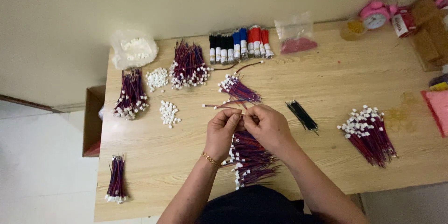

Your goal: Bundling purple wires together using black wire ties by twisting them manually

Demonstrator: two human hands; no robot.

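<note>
My left hand [221,129] and my right hand [267,125] meet fingertip to fingertip over the middle of the wooden table [326,79], pinching a thin red-and-blue wire lead [219,106] that sticks out to the left. What sits between the fingertips is too small to make out. Under my hands lies a pile of red-and-blue wires with white connectors [249,158]. Just beyond my fingers rests a smaller bunch of the same wires [238,89]. A gold bracelet is on my left wrist.
More wire bundles lie at the left [130,94], back [189,66], front left [116,179] and right [371,133]. Loose white connectors [168,113], a bag of them [134,49], black wires [302,115], coloured bundles [239,44], a pink alarm clock [374,14].
</note>
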